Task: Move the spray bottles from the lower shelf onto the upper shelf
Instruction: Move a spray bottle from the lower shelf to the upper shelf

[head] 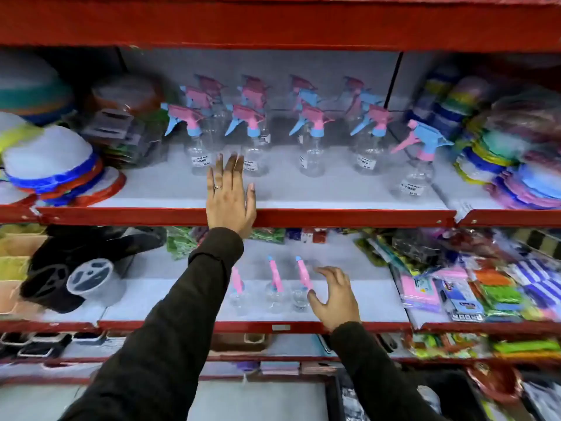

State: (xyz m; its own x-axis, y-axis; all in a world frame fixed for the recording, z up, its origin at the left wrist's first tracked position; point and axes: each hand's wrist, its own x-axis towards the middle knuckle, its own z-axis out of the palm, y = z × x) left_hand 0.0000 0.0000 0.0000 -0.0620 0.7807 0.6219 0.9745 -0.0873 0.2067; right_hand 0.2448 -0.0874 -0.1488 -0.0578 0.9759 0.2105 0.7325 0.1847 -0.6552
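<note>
Three clear spray bottles with pink heads stand in a row on the lower shelf (364, 302): left one (238, 291), middle one (275, 288), right one (302, 287). My right hand (332, 296) hovers open just right of the right bottle, thumb almost touching it. Flat and empty, my left hand (230, 196) rests over the front of the upper shelf (334, 189). Several more bottles with pink and blue heads (312, 141) stand in rows on that shelf, one (420, 159) apart at the right.
Stacked plastic bowls (48, 165) crowd the upper shelf's left end and coloured plates (522, 165) its right end. On the lower shelf lie black items with a clear lid (88, 275) at left and packaged goods (473, 287) at right. Red shelf lips (334, 217) edge each level.
</note>
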